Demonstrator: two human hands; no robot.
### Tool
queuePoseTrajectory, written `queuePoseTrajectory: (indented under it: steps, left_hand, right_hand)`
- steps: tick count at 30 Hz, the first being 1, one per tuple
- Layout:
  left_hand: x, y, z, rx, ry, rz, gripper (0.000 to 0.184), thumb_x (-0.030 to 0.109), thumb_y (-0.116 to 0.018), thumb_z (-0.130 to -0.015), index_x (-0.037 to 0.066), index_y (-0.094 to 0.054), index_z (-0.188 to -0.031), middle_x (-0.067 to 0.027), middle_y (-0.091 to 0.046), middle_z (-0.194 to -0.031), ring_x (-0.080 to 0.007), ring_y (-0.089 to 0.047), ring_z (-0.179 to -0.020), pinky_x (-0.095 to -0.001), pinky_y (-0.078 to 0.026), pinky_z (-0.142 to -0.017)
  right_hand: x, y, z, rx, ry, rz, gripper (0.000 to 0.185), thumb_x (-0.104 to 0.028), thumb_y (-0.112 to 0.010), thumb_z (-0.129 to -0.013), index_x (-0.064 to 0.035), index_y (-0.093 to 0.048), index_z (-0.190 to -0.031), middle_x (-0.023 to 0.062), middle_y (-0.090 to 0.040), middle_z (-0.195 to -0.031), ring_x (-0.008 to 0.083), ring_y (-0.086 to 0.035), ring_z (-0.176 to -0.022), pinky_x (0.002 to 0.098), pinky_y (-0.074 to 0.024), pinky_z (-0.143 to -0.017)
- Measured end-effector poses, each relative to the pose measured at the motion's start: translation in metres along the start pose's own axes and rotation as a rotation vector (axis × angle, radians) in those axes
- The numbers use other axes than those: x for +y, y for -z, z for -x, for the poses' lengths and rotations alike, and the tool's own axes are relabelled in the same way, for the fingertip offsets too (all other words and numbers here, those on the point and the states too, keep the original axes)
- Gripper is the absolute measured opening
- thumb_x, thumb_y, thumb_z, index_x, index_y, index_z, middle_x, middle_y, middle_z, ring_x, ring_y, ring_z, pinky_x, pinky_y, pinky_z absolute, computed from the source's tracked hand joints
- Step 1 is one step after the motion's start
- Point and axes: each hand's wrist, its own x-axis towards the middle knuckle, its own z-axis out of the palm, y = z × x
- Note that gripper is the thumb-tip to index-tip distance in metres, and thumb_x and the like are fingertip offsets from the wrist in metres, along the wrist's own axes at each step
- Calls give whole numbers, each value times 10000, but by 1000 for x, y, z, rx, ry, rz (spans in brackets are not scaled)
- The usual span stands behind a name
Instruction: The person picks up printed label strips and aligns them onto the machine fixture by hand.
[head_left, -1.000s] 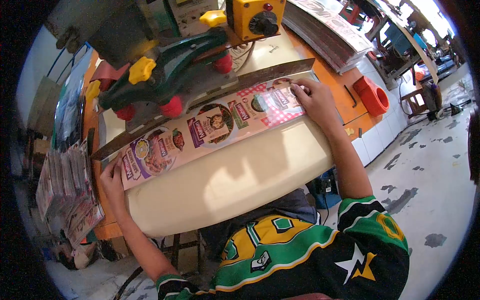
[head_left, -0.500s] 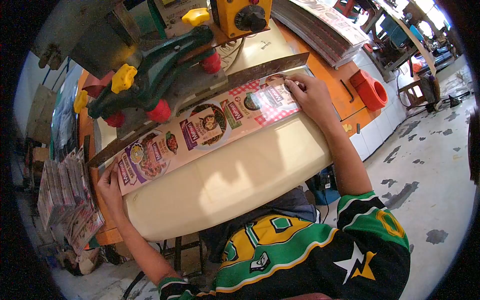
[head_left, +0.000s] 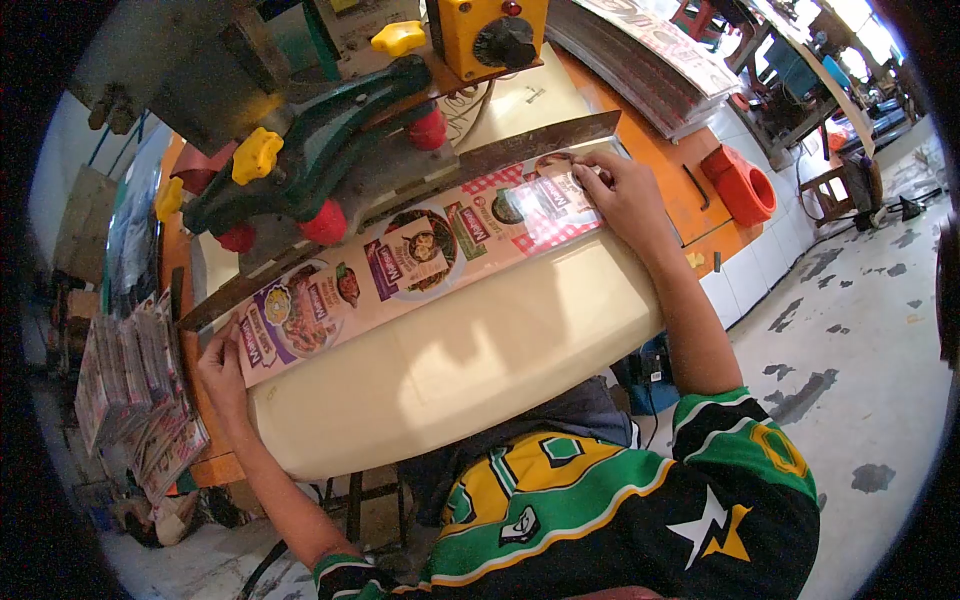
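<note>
A long printed strip [head_left: 350, 300] with food pictures and "Mamasuka"-like lettering, too small to read surely, lies slantwise along a dark metal guide bar [head_left: 540, 140]. My left hand [head_left: 224, 372] grips its left end, fingers at the edge. At the far right end my right hand [head_left: 622, 192] has thumb and fingers pinched on the strip's upper corner. Under the strip's near side spreads a cream padded board [head_left: 480, 365], reaching toward my lap. Behind the bar stands a machine with a green arm [head_left: 310, 145], yellow knobs and red feet.
A yellow control box [head_left: 487, 38] with a black dial sits on top. Stacked printed sheets [head_left: 650, 60] lie back right, near a red ring-shaped holder [head_left: 738, 183] and a black hex key [head_left: 694, 187]. More printed bundles [head_left: 135, 375] stand at left.
The camera view has shifted slightly. Both hands stay at the two ends of the strip, which keeps its place along the bar.
</note>
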Motion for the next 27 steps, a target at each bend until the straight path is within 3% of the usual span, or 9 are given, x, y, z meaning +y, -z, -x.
queuePoseTrajectory:
  steps: [8, 10, 16, 19, 22, 23, 27]
  left_hand:
    - [16, -1, 4, 10, -60, -43, 317, 190, -595, -1029, -21, -707, -1238, -145, -741, -1089, -159, -648, -981, -316, -501, -896]
    - [10, 0, 2, 8, -6, -66, 314, 172, -587, -1030, -14, -699, -1257, -149, -740, -1091, -160, -647, -997, -313, -496, -915]
    - [18, 0, 5, 16, -70, -32, 314, 169, -593, -1024, -10, -698, -1261, -153, -744, -1097, -171, -648, -1008, -312, -489, -938]
    - [32, 1, 9, -10, 10, -7, 318, 184, -612, -1017, -3, -704, -1257, -148, -745, -1110, -175, -643, -1019, -309, -487, -941]
    - [7, -4, 3, 5, 26, 151, 322, 206, -629, -1013, 1, -710, -1249, -136, -746, -1114, -169, -640, -1012, -296, -486, -933]
    - [40, -1, 12, 45, -13, 34, 335, 241, -645, -1010, 4, -719, -1235, -134, -749, -1099, -164, -640, -1006, -298, -489, -923]
    - [27, -1, 13, 45, 18, 83, 367, 283, -647, -1005, -1, -722, -1224, -151, -743, -1115, -178, -647, -1017, -333, -499, -919]
  right_hand:
    - [0, -1, 3, 19, -17, -57, 251, -277, -662, -944, -71, -748, -1059, 176, -726, -778, 315, -715, -719, 421, -533, -704]
    - [-5, 3, 2, -27, -46, -52, 272, -280, -662, -968, -45, -734, -1086, 209, -690, -772, 265, -664, -667, 386, -502, -655]
    - [-6, 1, 4, 4, -29, -17, 283, -287, -663, -971, -44, -739, -1094, 194, -700, -782, 232, -661, -672, 365, -500, -649]
    - [-3, -2, 3, 14, -46, -46, 239, -257, -665, -946, -68, -740, -1071, 196, -723, -823, 299, -707, -731, 409, -529, -706]
    - [-2, -3, 3, 26, -35, -30, 236, -249, -668, -946, -69, -738, -1080, 197, -723, -839, 300, -708, -757, 402, -532, -724]
    - [-3, -3, 5, 45, -27, -81, 243, -256, -670, -946, -71, -736, -1089, 200, -722, -853, 306, -705, -776, 401, -533, -739]
    - [-7, 1, 7, 20, 7, -22, 250, -262, -668, -949, -68, -734, -1093, 196, -723, -851, 296, -707, -785, 393, -535, -751]
